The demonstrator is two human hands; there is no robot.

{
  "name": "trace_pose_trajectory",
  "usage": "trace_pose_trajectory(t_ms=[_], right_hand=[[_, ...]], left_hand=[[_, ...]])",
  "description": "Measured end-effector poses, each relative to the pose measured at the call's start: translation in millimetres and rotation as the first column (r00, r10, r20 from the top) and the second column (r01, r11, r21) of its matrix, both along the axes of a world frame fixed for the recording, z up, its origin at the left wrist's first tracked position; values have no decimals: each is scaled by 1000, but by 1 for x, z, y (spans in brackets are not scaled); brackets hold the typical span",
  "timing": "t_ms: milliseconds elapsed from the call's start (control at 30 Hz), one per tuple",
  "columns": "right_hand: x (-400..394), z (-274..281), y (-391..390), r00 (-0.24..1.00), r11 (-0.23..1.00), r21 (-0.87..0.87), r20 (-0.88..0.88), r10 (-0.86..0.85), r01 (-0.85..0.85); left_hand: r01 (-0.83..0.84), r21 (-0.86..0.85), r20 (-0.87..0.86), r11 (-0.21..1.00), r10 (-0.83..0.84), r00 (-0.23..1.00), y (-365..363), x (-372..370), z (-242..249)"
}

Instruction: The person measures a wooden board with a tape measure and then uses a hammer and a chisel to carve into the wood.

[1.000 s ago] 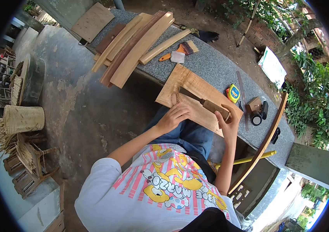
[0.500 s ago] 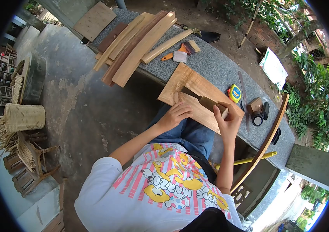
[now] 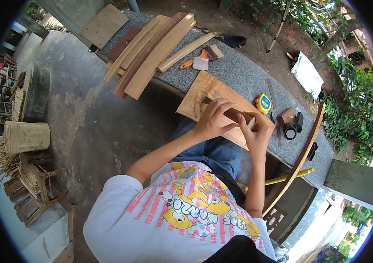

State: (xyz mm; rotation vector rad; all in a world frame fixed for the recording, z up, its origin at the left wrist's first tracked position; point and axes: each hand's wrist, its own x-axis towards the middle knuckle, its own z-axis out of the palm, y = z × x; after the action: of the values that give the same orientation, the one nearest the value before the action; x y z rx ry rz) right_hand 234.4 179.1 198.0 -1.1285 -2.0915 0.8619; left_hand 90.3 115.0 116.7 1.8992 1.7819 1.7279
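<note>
Found wooden-handled tool (image 3: 236, 115) pinched in right hand (image 3: 258, 133) over board (image 3: 219, 87), but could not tell grip of left hand (image 3: 210, 119) alongside.

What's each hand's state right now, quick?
Left hand: part-curled at the chisel; whether it grips cannot be told.
Right hand: closed, holding the chisel.

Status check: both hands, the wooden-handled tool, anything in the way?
Right hand holding wooden-handled tool; left hand close to it, contact unclear. Tool over board, partly hidden. Tape measure beside board, clear of hands.
</note>
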Motion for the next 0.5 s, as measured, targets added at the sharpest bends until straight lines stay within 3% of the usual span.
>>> trace_pose_trajectory(t_ms=[67,133,167,200,267,400,500], right_hand=[[-2,3,-2,1000,1000,24,-7,3,-3],[-5,3,-4,1000,999,48,-17,2,-1],[-6,3,-5,1000,997,76,-3,-19,19],[-6,2,-5,999,994,104,10,-41,40],[-1,2,-3,999,998,48,8,-47,47],[11,13,-9,997,993,-119,68,29,-21],[22,21,-9,998,987,-152,-50,50,-57]], left_hand=[[-19,71,3,997,19,1000,19,1,17],[190,-2,118,982,-189,975,33,5,25],[211,-56,195,976,-197,961,35,10,29],[221,-55,193,974,-207,959,37,9,26],[226,-189,24,956,-225,974,41,6,15],[241,-133,68,961,-234,970,38,9,12],[226,-95,73,969,-220,973,37,11,13]])
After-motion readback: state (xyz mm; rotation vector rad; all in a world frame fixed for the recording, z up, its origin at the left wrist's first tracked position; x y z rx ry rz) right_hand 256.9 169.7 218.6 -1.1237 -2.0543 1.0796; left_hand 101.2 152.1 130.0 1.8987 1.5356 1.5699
